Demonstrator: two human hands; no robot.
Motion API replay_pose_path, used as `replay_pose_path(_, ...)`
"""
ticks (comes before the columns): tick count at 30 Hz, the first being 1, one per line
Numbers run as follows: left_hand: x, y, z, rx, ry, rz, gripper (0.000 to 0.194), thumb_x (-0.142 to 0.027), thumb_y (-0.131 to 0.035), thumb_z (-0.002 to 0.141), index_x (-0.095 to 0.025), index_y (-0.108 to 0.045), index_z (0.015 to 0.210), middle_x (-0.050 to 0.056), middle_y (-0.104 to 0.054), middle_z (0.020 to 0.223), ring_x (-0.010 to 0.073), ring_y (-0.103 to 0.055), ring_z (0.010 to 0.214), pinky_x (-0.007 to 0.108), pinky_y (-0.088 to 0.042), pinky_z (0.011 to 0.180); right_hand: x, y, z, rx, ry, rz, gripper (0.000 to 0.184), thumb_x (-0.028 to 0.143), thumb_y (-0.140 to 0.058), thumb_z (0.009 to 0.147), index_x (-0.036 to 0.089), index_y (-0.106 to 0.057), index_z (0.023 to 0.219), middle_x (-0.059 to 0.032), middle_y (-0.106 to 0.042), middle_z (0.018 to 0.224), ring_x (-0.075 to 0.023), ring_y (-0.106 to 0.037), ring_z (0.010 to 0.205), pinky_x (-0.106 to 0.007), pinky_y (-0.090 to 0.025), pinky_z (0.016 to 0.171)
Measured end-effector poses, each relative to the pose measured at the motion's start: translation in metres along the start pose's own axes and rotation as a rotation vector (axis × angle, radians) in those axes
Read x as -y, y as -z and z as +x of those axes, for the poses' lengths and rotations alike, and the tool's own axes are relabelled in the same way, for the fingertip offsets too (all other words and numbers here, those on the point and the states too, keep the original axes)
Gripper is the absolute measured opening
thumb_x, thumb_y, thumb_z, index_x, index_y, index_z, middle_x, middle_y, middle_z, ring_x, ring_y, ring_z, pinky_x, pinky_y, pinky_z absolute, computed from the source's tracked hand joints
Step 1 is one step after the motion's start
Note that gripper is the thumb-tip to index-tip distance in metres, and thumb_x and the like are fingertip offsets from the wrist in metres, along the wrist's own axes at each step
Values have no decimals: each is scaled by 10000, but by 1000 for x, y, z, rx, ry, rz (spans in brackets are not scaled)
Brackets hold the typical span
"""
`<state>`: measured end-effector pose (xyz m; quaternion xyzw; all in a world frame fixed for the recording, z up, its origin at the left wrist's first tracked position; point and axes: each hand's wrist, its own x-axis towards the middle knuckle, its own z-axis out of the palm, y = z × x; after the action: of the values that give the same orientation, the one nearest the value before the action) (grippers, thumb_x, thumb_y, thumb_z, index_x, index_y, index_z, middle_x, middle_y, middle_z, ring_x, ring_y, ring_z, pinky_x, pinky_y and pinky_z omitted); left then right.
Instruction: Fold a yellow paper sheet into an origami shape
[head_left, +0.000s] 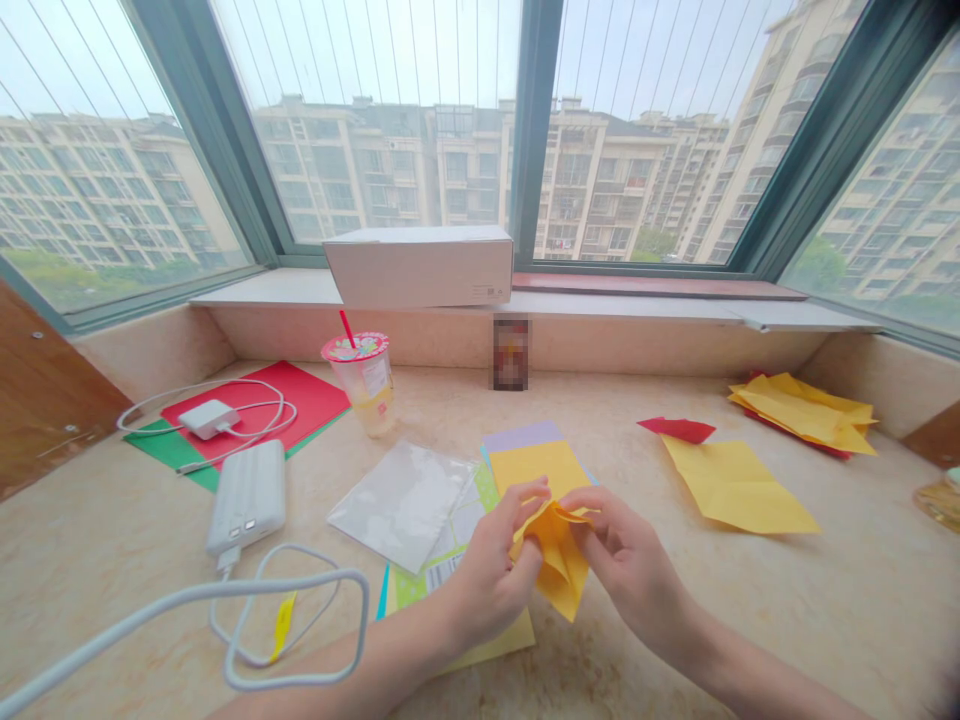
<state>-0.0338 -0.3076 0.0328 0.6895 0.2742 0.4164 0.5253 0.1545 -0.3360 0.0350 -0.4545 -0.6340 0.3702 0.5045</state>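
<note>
Between my two hands is a partly folded sheet of yellow origami paper [564,572], creased at its upper edge and pointed at the bottom. My left hand [504,555] pinches its left side with thumb and fingers. On the upper right edge, my right hand [622,550] grips it with thumb and fingertips closed. Behind the hands lies a flat yellow sheet [536,466] over a lilac one [525,436]. A clear plastic sleeve [405,500] and a green-and-white printed packet [457,545] with a barcode lie left of my left hand.
At left, a white power bank [249,495], charger [210,419] and cables rest by red paper [277,395]. A lidded drink cup [369,390] stands behind the sleeve. Creased yellow sheets [739,487] lie right. A white box [420,270] sits on the window ledge.
</note>
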Motion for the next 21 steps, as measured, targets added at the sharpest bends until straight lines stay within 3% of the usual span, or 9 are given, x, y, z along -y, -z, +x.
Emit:
replay_pose_path(4, -8, -1, 6, -45, 165, -281, 391, -282, -589, 947, -228, -475, 1318, 171, -493, 1471, 315, -596, 1247, 422, -499, 988, -2, 4, 0, 5, 176, -35, 188, 171, -568, 961, 296, -670, 1058, -31, -660, 1078, -184, -643, 1028, -291, -524, 889)
replay_pose_path(7, -14, 1, 9, -53, 261, -429, 469, -361, -684, 911, -235, -473, 1311, 159, -598, 1349, 269, -680, 1085, 361, -528, 897, -2, 12, -1, 18, 227, -95, 223, 130, -581, 946, 305, -699, 1020, -34, -632, 1112, -184, -642, 1058, -291, -518, 926)
replay_pose_path(9, -17, 3, 9, -44, 261, -481, 482, -366, -726, 889, -249, -502, 1300, 125, -662, 1250, 240, -696, 1015, 323, -529, 854, -1, 18, -2, 54, 233, -94, 237, 131, -560, 963, 300, -720, 1005, -48, -598, 1166, -181, -664, 1027, -288, -545, 883)
replay_pose_path(13, -16, 7, 4, 42, 211, -532, 307, -323, -733, 898, -237, -629, 1174, 90, -698, 1167, 178, -693, 924, 247, -514, 777, 0, 27, -2, 126, 262, -53, 282, 146, -523, 995, 304, -755, 1023, -68, -554, 1254, -163, -704, 918, -280, -581, 791)
replay_pose_path(16, -15, 9, 2, 138, 202, -649, 388, -327, -773, 856, -260, -633, 1211, 85, -678, 1206, 213, -677, 995, 305, -542, 824, 0, 31, 0, 107, 221, -40, 263, 169, -536, 996, 290, -769, 980, -75, -580, 1240, -185, -707, 954, -293, -583, 805)
replay_pose_path(19, -15, 10, 2, 94, 237, -754, 512, -397, -778, 836, -310, -563, 1292, 78, -620, 1298, 261, -650, 1083, 401, -577, 840, -1, 33, 3, 87, 159, -19, 228, 205, -563, 989, 275, -771, 926, -80, -611, 1225, -207, -699, 1018, -297, -579, 826)
replay_pose_path(21, -16, 9, 4, 53, 315, -725, 481, -457, -719, 885, -292, -536, 1298, 87, -640, 1258, 247, -669, 1047, 403, -583, 828, -2, 33, 4, 94, 141, -17, 217, 230, -575, 985, 270, -775, 910, -86, -625, 1220, -217, -691, 1048, -294, -579, 822)
